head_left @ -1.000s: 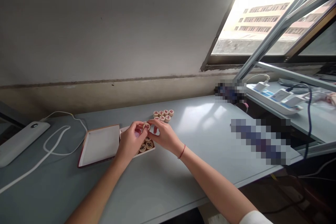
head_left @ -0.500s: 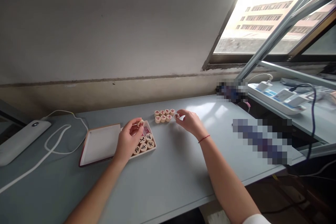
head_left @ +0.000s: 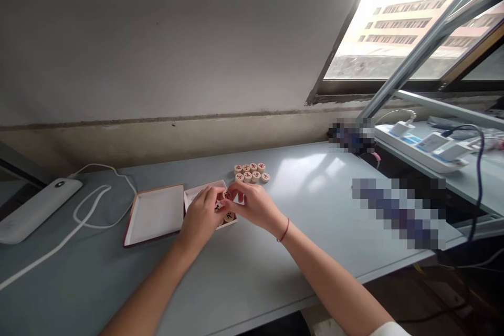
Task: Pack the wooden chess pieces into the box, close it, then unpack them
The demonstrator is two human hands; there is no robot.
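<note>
A round wooden Chinese chess piece point(head_left: 227, 195) with a red character is held at the fingertips of both hands, over the white box point(head_left: 192, 194). My left hand point(head_left: 200, 216) is closed on its left side. From the right, my right hand point(head_left: 256, 207) pinches the same piece between thumb and fingers. Pieces with black characters, such as one chess piece point(head_left: 229, 216), lie in the box, partly covered by my hands. Beyond my right hand, several red-marked chess pieces point(head_left: 255, 176) stand on the table in two short rows.
The box's lid point(head_left: 157, 215) lies inside up on the grey table point(head_left: 244, 278), left of the box. A white device point(head_left: 39, 210) with a white cable point(head_left: 90, 213) is at the far left. A power strip point(head_left: 421, 149) sits on the right beside a metal frame point(head_left: 413, 50).
My right hand has let go of the piece at the right end of the front row and moved left to the piece in my left hand. My left hand has shifted slightly right.
</note>
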